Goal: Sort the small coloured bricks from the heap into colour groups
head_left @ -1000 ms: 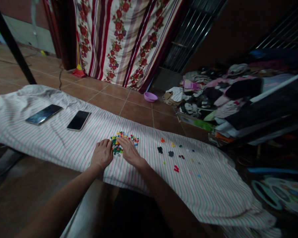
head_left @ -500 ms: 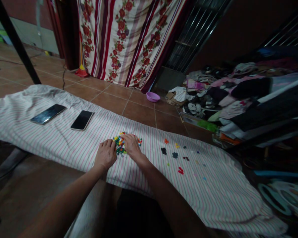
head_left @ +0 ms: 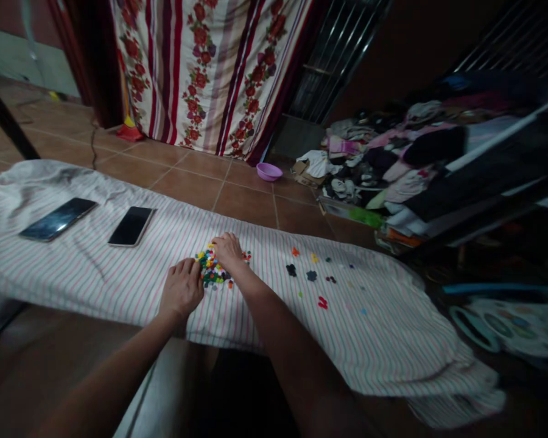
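Observation:
A pile of small multicoloured pieces, too small to name exactly, lies on the striped cloth. At its left edge rests my left hand, open, palm down, its slightly bent fingers against the pieces. My right hand reaches over the pile's far right side. Its bent fingers are apart and touch the pieces, and I see nothing held in them; the palm side is hidden. Farther right, small groups sit apart by colour, among them red pieces, black pieces, dark grey pieces and orange pieces.
Two phones, a larger phone and a smaller phone, lie on the cloth at the left. Beyond it, a purple basin stands on the tiled floor before a floral curtain. Heaped clothes fill the right background.
The view has shifted, so the scene sits further left. My right hand has moved slightly towards the far side of the pile, uncovering pieces nearer me. My left hand stays beside the pile.

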Demonstrator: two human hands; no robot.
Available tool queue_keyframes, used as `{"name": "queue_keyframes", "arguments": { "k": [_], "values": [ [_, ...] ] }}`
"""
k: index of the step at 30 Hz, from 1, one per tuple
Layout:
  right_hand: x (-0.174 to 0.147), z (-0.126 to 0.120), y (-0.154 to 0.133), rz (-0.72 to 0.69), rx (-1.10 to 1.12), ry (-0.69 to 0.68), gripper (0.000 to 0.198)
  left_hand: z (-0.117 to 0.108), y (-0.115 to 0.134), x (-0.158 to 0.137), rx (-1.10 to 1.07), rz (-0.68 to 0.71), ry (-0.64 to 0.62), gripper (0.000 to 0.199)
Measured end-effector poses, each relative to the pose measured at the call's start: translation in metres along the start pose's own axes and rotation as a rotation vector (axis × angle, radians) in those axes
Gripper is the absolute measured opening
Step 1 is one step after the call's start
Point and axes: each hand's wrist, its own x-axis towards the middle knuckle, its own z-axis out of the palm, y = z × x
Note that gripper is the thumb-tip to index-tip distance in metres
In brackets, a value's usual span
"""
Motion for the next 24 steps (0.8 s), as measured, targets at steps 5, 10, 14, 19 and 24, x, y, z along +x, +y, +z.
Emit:
{"name": "queue_keyframes", "arguments": {
  "k": [5,10,14,19,24],
  "values": [
    [0.0,-0.001,-0.003,0.033,0.018,0.015,0.03,0.002,-0.003,0.0,0.018,0.032,0.01,0.025],
    [0.005,0.001,-0.007,0.051,0.042,0.0,0.027,0.004,-0.005,-0.001,0.036,0.038,0.036,0.023],
    [0.009,0.001,-0.009,0.094,0.079,-0.048,0.024,0.003,-0.003,-0.001,0.018,0.024,0.03,0.022],
    [0.01,-0.001,-0.007,0.125,0.098,-0.044,0.029,0.002,-0.001,0.001,0.003,0.007,0.014,0.024],
    [0.01,0.002,-0.004,0.08,0.101,-0.042,0.031,0.002,0.0,0.0,0.005,-0.005,0.009,0.023]
  ]
}}
